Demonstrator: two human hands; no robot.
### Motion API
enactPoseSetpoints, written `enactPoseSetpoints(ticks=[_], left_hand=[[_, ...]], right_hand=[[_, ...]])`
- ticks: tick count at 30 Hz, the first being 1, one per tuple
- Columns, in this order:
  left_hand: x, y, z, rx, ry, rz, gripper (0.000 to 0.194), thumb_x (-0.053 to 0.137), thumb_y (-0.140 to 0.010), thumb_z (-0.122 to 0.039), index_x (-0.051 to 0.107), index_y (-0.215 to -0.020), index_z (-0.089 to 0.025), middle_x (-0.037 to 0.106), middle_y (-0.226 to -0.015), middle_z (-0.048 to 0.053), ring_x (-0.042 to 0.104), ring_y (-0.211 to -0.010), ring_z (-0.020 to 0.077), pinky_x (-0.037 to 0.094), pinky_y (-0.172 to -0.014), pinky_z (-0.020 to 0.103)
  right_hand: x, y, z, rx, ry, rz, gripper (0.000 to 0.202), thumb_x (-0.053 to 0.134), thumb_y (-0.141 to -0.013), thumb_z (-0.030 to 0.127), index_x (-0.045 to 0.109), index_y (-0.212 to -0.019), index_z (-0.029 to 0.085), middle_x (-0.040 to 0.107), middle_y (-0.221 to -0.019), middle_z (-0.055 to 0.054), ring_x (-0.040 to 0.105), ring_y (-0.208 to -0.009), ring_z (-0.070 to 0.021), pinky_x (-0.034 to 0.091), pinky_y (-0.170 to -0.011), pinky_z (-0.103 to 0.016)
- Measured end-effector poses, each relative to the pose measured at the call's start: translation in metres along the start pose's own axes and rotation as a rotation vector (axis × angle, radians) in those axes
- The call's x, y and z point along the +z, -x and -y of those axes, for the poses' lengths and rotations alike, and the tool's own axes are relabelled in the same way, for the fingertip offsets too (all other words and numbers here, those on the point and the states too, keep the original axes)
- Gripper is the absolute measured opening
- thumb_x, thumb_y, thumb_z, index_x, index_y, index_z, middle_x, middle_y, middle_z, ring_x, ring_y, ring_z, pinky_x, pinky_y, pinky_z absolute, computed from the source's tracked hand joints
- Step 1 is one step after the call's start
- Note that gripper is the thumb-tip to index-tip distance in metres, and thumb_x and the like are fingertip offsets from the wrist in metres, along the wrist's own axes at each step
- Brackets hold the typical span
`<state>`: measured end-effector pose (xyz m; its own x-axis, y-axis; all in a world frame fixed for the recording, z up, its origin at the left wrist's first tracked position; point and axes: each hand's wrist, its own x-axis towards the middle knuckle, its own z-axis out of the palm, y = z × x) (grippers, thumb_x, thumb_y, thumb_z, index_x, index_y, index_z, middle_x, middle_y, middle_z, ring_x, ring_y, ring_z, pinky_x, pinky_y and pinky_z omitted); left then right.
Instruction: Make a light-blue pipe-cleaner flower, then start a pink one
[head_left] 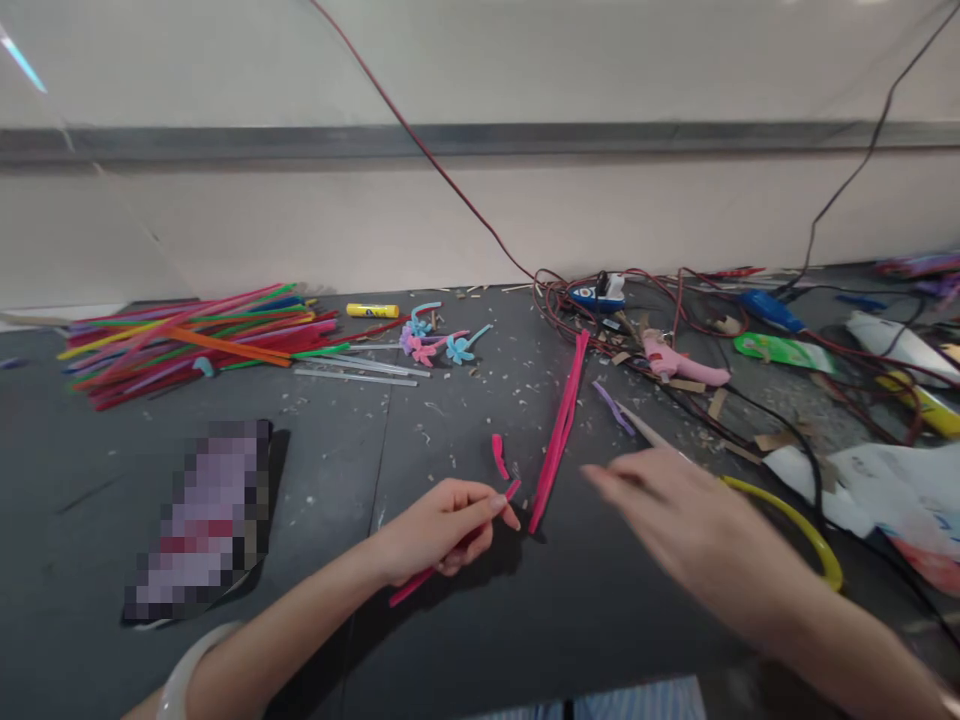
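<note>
My left hand [457,525] is closed around a pink pipe cleaner [411,588], whose ends stick out on both sides of the fingers. Just beyond it lies a short cut pink piece [499,456]. A bundle of long pink pipe cleaners [559,435] rests between my hands. Motion smears my right hand [660,500], which is over a pair of scissors with a yellow handle [823,560]; a pale blade shows past the fingers. Whether this hand touches the scissors is unclear. A short purple piece [613,408] lies beside the blade tip.
Many coloured pipe cleaners [195,345] are piled at back left, near a yellow glue stick [373,311] and small pipe-cleaner flowers [424,345]. A pixelated flat item [202,520] lies left. Cables, a pink glue gun [682,365] and plastic packaging [885,500] crowd the right.
</note>
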<state>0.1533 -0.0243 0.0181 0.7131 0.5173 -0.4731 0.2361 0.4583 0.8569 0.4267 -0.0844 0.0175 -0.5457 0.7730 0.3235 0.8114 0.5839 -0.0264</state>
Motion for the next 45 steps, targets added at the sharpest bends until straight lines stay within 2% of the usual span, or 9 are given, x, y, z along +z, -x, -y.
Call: enactPoseSetpoints(ticks=[3,5,11,15,20,29,32,38,45], left_hand=[[0.0,-0.002,0.003,0.005,-0.027,-0.014,0.03,0.039,-0.082,-0.042,0.052,-0.08,-0.015,0.039,-0.044,-0.007,0.025,-0.032,0.0027,0.019,-0.03,0.013],[-0.003,-0.002,0.006,0.031,-0.036,-0.04,0.031,0.038,-0.082,-0.043,0.052,-0.08,-0.016,0.039,-0.046,-0.007,0.025,-0.032,0.0024,0.019,-0.03,0.014],[-0.01,0.007,0.003,0.085,-0.011,-0.036,0.03,0.04,-0.083,-0.04,0.056,-0.086,-0.015,0.039,-0.049,-0.006,0.023,-0.035,0.0024,0.017,-0.031,0.015],[-0.021,0.01,-0.001,0.096,0.012,-0.051,0.029,0.042,-0.082,-0.037,0.058,-0.089,-0.013,0.043,-0.051,-0.004,0.027,-0.038,0.0029,0.019,-0.033,0.014],[-0.034,0.012,-0.005,0.112,0.049,-0.141,0.027,0.047,-0.08,-0.033,0.06,-0.086,-0.01,0.051,-0.057,0.0,0.038,-0.042,0.004,0.025,-0.036,0.015],[-0.019,-0.006,-0.007,0.211,0.354,-0.337,0.016,0.061,-0.071,-0.027,0.063,-0.078,-0.012,0.056,-0.067,0.001,0.05,-0.058,0.0066,0.039,-0.049,0.015],[-0.013,-0.014,-0.003,0.236,0.395,-0.337,0.016,0.064,-0.069,-0.026,0.066,-0.078,-0.014,0.061,-0.071,0.002,0.054,-0.066,0.0083,0.044,-0.058,0.018],[-0.007,-0.016,0.007,0.283,0.375,-0.296,0.021,0.063,-0.07,-0.027,0.069,-0.085,-0.014,0.067,-0.082,0.007,0.059,-0.078,0.0149,0.047,-0.076,0.029],[-0.01,-0.012,0.011,0.247,0.342,-0.348,0.025,0.065,-0.067,-0.029,0.068,-0.086,-0.012,0.068,-0.079,0.008,0.061,-0.079,0.0184,0.048,-0.077,0.034]], right_hand=[[0.011,-0.053,0.038,-0.232,-0.036,0.082,0.024,0.042,-0.084,0.017,0.053,-0.105,0.015,0.056,-0.095,-0.009,0.051,-0.087,-0.0211,0.044,-0.075,-0.035],[0.019,-0.075,0.048,-0.334,-0.053,0.087,0.021,0.037,-0.086,0.015,0.057,-0.094,0.013,0.057,-0.089,-0.009,0.051,-0.081,-0.0187,0.046,-0.072,-0.033],[0.03,-0.091,0.036,-0.345,-0.133,0.069,0.018,0.041,-0.085,0.011,0.058,-0.089,0.012,0.057,-0.089,-0.009,0.051,-0.083,-0.0167,0.045,-0.072,-0.029],[0.033,-0.1,0.028,-0.231,-0.302,0.01,0.021,0.041,-0.085,0.015,0.062,-0.081,0.015,0.058,-0.082,-0.007,0.053,-0.076,-0.0135,0.044,-0.067,-0.025],[0.038,-0.104,0.02,-0.023,-0.526,-0.042,0.02,0.046,-0.083,0.018,0.065,-0.078,0.016,0.059,-0.077,-0.005,0.054,-0.071,-0.012,0.042,-0.066,-0.024],[0.044,-0.099,0.025,0.266,-1.257,0.249,0.024,0.054,-0.077,0.035,0.065,-0.072,0.014,0.059,-0.068,-0.002,0.054,-0.06,-0.0096,0.043,-0.058,-0.022],[0.047,-0.099,0.024,0.351,-1.444,0.304,0.023,0.059,-0.073,0.035,0.065,-0.075,0.013,0.06,-0.067,-0.002,0.053,-0.058,-0.009,0.043,-0.058,-0.022],[0.057,-0.098,0.026,0.461,-1.512,0.257,0.021,0.065,-0.066,0.033,0.066,-0.075,0.014,0.061,-0.063,0.0,0.052,-0.054,-0.0076,0.042,-0.055,-0.021],[0.049,-0.103,0.031,0.413,-1.358,0.206,0.022,0.063,-0.068,0.036,0.064,-0.07,0.014,0.058,-0.063,0.0,0.05,-0.058,-0.009,0.04,-0.054,-0.021]])
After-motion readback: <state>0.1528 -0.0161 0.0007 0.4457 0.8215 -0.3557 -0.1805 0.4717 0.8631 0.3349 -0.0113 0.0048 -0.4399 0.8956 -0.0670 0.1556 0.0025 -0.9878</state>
